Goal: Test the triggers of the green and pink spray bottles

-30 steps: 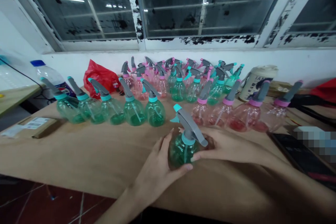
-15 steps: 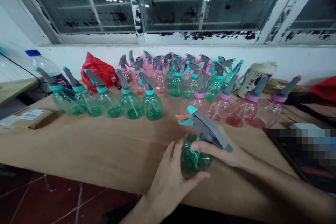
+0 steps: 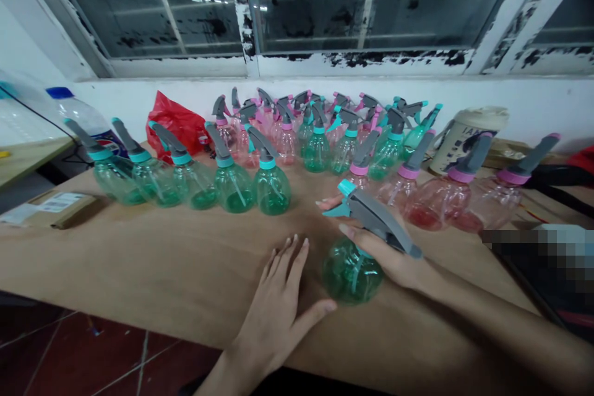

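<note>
A green spray bottle (image 3: 349, 272) with a grey and teal trigger head stands near the table's front edge, its nozzle pointing up and left. My right hand (image 3: 392, 257) is closed around its neck, thumb on the near side and some fingers hidden behind the head. To the left of the bottle, my left hand (image 3: 281, 297) lies flat on the brown tabletop (image 3: 162, 272), fingers stretched forward and thumb out toward the bottle, apart from it. Beyond my left hand, a green spray bottle (image 3: 272, 192) ends a row of several similar ones.
Several pink spray bottles (image 3: 439, 201) stand to the right, and more spray bottles (image 3: 318, 151) crowd near the wall. A red plastic bag (image 3: 174, 120), a cardboard packet (image 3: 60, 207) and a large soda bottle (image 3: 83, 114) are at the left. A dark device (image 3: 533, 278) lies at right.
My left hand has let go of the green bottle's body, moved left and flattened on the table. My right hand still holds the bottle's neck. The view has shifted slightly.
</note>
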The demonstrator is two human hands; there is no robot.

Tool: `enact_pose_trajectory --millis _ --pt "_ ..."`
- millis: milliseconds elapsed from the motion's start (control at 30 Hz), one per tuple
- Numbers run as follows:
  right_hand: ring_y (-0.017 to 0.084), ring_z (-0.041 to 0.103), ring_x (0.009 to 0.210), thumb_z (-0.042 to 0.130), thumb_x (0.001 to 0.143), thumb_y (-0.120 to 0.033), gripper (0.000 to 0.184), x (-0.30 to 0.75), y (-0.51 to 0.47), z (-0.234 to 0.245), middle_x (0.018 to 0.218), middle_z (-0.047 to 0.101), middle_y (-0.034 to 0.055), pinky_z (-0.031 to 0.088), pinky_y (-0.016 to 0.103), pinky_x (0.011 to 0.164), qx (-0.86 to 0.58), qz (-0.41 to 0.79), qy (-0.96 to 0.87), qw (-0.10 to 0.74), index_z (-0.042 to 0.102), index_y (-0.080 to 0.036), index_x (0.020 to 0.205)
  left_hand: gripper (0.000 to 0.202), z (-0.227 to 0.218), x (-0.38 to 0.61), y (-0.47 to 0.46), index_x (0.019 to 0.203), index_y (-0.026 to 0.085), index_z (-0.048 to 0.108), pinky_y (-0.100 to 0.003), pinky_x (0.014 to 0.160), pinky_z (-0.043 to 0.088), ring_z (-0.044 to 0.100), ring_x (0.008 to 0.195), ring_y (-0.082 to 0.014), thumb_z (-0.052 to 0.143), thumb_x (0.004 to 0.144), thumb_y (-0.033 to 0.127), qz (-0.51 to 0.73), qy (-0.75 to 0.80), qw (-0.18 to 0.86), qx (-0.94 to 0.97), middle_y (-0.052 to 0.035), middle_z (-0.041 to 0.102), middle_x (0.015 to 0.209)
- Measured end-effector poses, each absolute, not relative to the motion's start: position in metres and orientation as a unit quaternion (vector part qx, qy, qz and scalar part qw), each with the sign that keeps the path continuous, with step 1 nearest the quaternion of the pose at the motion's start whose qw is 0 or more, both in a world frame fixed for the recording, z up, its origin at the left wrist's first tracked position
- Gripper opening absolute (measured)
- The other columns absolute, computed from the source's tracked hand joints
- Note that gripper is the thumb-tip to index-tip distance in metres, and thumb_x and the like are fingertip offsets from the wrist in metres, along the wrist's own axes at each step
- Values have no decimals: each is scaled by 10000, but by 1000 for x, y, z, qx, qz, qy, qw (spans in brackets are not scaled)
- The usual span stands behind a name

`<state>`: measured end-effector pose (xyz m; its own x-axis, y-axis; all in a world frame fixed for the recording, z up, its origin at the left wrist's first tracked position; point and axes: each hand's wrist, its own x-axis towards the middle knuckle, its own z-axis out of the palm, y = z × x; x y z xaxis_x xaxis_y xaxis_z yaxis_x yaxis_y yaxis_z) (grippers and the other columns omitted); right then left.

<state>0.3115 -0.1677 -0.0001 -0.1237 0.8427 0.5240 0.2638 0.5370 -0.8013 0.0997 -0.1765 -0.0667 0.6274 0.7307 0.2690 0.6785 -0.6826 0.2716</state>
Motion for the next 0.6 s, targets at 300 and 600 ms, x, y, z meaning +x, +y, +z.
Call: enact_pose_trajectory --millis 300,600 --pt "179 617 685 532 808 -162 287 321 -160 -1 930 682 1 529 349 694 -430 204 -708 523 648 -307 1027 699 -87 104 -169 1450 118 336 -552 1083 356 281 1416 -340 488 917 543 178 386 -47 904 -186 339 1526" --pt "183 650 844 606 870 -323 136 320 -158 3 956 690 3 516 332 782 -426 230 -697 529 640 -261 986 650 -86 104 -168 1435 117 364 -560 1054 387 295 1406 -354 508 920 487 170 382 -64 906 -199 325 1528"
